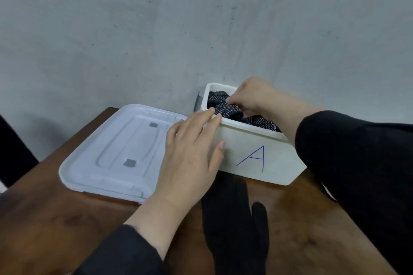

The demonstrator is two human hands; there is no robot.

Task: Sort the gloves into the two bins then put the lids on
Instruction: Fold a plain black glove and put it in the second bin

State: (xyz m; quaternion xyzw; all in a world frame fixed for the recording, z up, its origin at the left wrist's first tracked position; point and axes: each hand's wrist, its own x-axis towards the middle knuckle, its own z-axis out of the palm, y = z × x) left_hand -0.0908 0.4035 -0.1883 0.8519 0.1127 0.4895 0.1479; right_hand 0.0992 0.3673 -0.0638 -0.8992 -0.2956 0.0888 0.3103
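While my right hand (250, 96) is down inside the bin marked A (250, 147), fingers curled and pinching the dotted gloves (225, 108) packed there, my left hand (192, 152) lies flat with straight fingers against the bin's near-left corner, steadying it. I judge the pile sits close to the rim, so a lid could refuse to seat if fabric rides over the edge. One plain black glove (232, 219) lies unsorted on the wooden table (55, 219), beside the white lid (107, 152), and could easily be forgotten.
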